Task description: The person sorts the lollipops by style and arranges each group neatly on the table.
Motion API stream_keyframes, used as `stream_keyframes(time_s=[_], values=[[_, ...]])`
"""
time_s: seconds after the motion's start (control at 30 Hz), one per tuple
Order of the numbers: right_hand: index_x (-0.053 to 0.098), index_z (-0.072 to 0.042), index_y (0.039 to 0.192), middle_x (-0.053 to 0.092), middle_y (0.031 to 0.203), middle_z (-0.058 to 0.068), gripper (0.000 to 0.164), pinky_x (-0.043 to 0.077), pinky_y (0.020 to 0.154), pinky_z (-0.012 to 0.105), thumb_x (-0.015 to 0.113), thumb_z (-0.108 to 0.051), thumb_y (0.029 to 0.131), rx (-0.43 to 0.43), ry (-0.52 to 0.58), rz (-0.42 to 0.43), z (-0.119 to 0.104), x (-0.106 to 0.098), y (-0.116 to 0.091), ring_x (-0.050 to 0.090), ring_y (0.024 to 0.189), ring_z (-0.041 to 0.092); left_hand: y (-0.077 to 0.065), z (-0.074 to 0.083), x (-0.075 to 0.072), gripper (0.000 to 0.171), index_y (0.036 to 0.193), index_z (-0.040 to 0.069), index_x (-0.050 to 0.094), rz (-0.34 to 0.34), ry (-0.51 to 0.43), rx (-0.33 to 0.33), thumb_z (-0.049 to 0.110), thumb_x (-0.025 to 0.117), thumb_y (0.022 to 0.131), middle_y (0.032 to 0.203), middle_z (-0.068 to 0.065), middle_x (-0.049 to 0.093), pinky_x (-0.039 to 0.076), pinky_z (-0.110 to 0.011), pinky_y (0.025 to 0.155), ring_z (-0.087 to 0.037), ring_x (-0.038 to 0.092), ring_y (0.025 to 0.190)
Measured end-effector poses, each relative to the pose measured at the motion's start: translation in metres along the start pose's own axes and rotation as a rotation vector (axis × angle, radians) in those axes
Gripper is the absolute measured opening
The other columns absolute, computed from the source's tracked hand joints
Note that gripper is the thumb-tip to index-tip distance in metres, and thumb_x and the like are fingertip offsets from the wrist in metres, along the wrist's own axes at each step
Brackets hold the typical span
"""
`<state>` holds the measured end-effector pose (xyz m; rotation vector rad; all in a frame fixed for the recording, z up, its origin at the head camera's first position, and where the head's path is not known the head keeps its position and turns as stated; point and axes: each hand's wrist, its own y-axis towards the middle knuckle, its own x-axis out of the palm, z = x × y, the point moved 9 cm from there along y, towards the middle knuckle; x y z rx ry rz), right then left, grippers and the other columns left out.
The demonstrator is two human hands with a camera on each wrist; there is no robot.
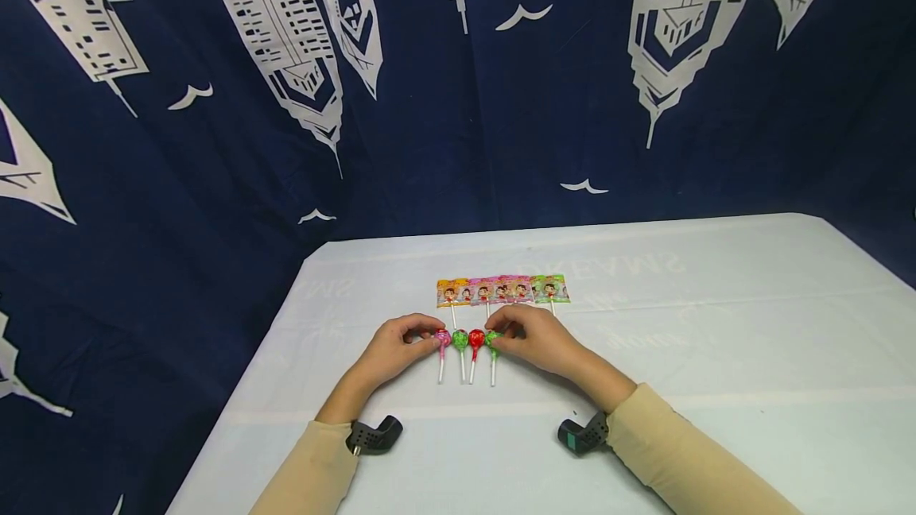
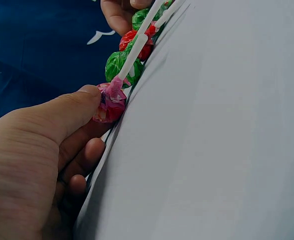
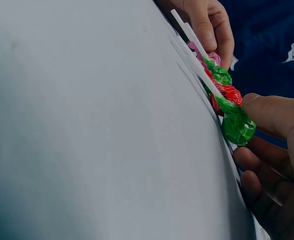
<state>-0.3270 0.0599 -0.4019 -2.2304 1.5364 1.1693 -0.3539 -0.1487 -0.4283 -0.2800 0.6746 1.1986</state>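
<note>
Lollipops with round wrapped heads lie side by side on the white table, sticks toward the person. My left hand (image 1: 398,346) pinches the head of the pink lollipop (image 2: 111,102) at the left end, thumb on the near side. At the right end, my right hand (image 1: 537,338) holds the head of a green lollipop (image 3: 238,125) between thumb and fingers. Between the hands lie another green lollipop (image 1: 460,339) and a red lollipop (image 1: 476,338), heads close together in the row.
Just behind the row is a line of flat packets with sticks: an orange packet (image 1: 452,291), pink packets (image 1: 501,289) and a green packet (image 1: 550,288). A dark blue cloth (image 1: 458,125) with white buildings hangs past the far edge of the white table (image 1: 716,324).
</note>
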Motion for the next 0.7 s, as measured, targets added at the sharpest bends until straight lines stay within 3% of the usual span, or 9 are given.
stream_keyframes(time_s=[0.17, 0.3, 0.47, 0.63, 0.7], values=[[0.069, -0.013, 0.112, 0.070, 0.108, 0.001, 0.026, 0.054, 0.077, 0.027, 0.076, -0.020, 0.088, -0.016, -0.035, 0.008, -0.004, -0.008, -0.003, 0.062, 0.084, 0.007, -0.001, -0.001, 0.000, 0.020, 0.110, 0.023, 0.075, 0.002, -0.004, -0.017, 0.023, 0.075, 0.089, 0.097, 0.002, 0.071, 0.042, -0.022, 0.075, -0.012, 0.056, 0.088], [0.067, -0.014, 0.118, 0.068, 0.115, 0.005, 0.031, 0.052, 0.075, 0.029, 0.075, -0.021, 0.089, 0.001, -0.112, 0.061, -0.005, -0.027, -0.009, 0.063, 0.089, 0.014, -0.001, 0.002, 0.001, 0.021, 0.110, 0.023, 0.075, 0.008, -0.010, -0.007, 0.022, 0.075, 0.089, 0.096, 0.002, 0.071, 0.042, -0.021, 0.075, -0.011, 0.056, 0.087], [0.064, -0.016, 0.126, 0.063, 0.124, 0.005, 0.038, 0.053, 0.080, 0.038, 0.074, -0.023, 0.090, 0.021, -0.240, 0.149, -0.001, -0.061, -0.027, 0.064, 0.104, 0.024, -0.001, 0.005, -0.003, 0.027, 0.116, 0.017, 0.072, 0.043, -0.017, 0.032, 0.017, 0.075, 0.089, 0.102, -0.001, 0.073, 0.044, -0.020, 0.074, -0.008, 0.059, 0.087], [0.058, -0.014, 0.134, 0.056, 0.137, 0.009, 0.050, 0.050, 0.095, 0.057, 0.075, -0.030, 0.089, 0.042, -0.378, 0.242, 0.013, -0.101, -0.056, 0.055, 0.123, 0.034, -0.002, 0.005, -0.007, 0.038, 0.128, 0.014, 0.065, 0.071, -0.025, 0.010, 0.014, 0.073, 0.090, 0.116, -0.004, 0.070, 0.045, -0.020, 0.075, -0.008, 0.063, 0.093], [0.054, -0.016, 0.139, 0.051, 0.142, 0.013, 0.059, 0.047, 0.094, 0.061, 0.075, -0.038, 0.088, 0.055, -0.456, 0.261, 0.019, -0.116, -0.068, 0.050, 0.126, 0.039, -0.004, 0.008, -0.009, 0.043, 0.132, 0.016, 0.063, 0.073, 0.017, -0.008, 0.016, 0.073, 0.090, 0.121, -0.003, 0.067, 0.047, -0.024, 0.080, -0.012, 0.064, 0.097]])
